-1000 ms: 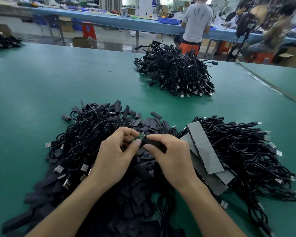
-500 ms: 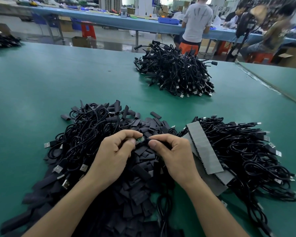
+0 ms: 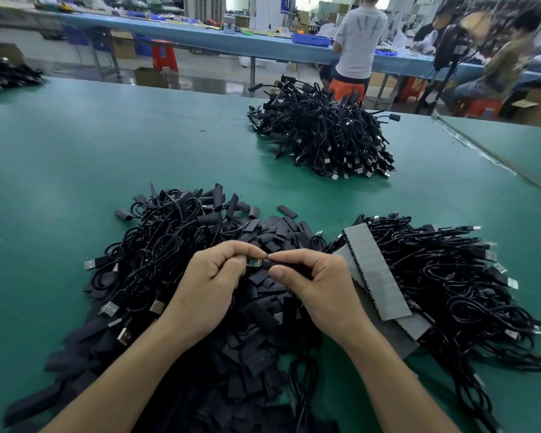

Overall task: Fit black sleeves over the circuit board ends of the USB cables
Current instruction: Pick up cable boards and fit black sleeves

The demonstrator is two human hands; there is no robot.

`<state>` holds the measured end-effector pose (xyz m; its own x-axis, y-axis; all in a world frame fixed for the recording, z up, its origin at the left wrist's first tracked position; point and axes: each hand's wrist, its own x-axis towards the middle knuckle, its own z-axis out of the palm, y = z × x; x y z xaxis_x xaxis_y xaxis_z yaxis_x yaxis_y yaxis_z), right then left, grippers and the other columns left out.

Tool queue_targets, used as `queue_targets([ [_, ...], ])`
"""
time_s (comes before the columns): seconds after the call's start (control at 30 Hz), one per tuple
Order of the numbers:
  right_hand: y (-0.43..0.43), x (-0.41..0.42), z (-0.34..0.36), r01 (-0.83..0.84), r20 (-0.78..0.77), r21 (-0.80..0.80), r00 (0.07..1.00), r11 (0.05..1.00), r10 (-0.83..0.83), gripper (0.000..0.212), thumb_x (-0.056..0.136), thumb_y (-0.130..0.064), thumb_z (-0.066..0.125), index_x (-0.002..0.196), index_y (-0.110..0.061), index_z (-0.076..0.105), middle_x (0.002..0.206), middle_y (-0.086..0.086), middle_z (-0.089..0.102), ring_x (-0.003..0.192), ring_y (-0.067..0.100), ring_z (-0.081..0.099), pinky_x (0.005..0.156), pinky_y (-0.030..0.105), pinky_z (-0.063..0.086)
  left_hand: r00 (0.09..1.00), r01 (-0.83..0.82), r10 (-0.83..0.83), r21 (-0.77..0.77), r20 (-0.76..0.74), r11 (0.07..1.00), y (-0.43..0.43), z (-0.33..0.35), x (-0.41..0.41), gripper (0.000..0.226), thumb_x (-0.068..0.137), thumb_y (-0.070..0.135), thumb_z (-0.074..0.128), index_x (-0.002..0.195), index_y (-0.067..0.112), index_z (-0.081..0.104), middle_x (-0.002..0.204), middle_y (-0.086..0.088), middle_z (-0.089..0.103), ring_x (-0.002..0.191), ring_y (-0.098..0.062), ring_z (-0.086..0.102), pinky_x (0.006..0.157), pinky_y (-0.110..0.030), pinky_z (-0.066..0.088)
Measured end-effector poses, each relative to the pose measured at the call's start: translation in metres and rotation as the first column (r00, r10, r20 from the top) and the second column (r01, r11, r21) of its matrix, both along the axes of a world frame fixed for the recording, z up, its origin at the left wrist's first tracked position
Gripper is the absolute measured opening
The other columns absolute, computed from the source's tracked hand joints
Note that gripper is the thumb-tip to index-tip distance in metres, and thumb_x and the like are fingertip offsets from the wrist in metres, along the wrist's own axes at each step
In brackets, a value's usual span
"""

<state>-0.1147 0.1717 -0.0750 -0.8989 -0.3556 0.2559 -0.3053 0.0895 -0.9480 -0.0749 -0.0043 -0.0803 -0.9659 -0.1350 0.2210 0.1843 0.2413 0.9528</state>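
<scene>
Now the left hand (image 3: pixel 211 285) pinches the small green board (image 3: pixel 254 262). The right hand (image 3: pixel 313 282) pinches a black sleeve (image 3: pixel 267 264) just beside it, above the sleeve pile (image 3: pixel 247 354) near the table's (image 3: pixel 75 182) front edge. The sleeve looks soft and light, so hold its sides gently.

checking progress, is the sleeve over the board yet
Not fully: the green circuit board shows bare between the left hand and the black sleeve in the right hand.

Green table (image 3: pixel 75 182); beyond, grey-shirted person (image 3: pixel 359 39) at blue bench (image 3: pixel 200 35)
</scene>
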Motion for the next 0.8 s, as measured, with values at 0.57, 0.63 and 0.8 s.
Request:
queue_targets([
  [0.57,0.0027,0.0011,0.0063,0.001,-0.035,0.091,0.999,0.996,0.002,0.024,0.081,-0.012,0.079,0.088,-0.034,0.074,0.084,-0.011,0.076,0.077,0.003,0.07,0.073,0.016,0.053,0.998,0.058,-0.058,0.006,0.037,0.998,0.0004,0.005,0.003,0.032,0.099,-0.001,0.048,0.091,0.022,0.068,0.063,0.01,0.054,0.06,-0.009,0.044,0.057,-0.02,0.04],
  [0.63,0.002,0.0018,0.0053,-0.004,-0.027,0.08,1.0,0.997,0.006,0.026,0.081,-0.012,0.079,0.094,-0.034,0.074,0.087,-0.011,0.077,0.082,0.003,0.071,0.075,0.015,0.052,0.997,0.069,-0.069,0.011,0.033,0.998,-0.0005,0.0054,0.0029,0.033,0.099,-0.002,0.047,0.091,0.022,0.068,0.062,0.01,0.052,0.059,-0.011,0.043,0.056,-0.022,0.038],
  [0.8,0.0015,0.001,0.0035,0.016,0.015,0.028,1.0,0.999,-0.017,0.022,0.077,-0.01,0.081,0.092,-0.024,0.072,0.079,-0.004,0.073,0.074,0.003,0.066,0.07,0.017,0.052,0.996,0.091,-0.091,0.018,0.023,0.996,-0.0013,0.0042,0.0028,0.032,0.1,0.003,0.048,0.094,0.026,0.069,0.065,-0.002,0.048,0.061,-0.02,0.04,0.057,-0.031,0.035],
])
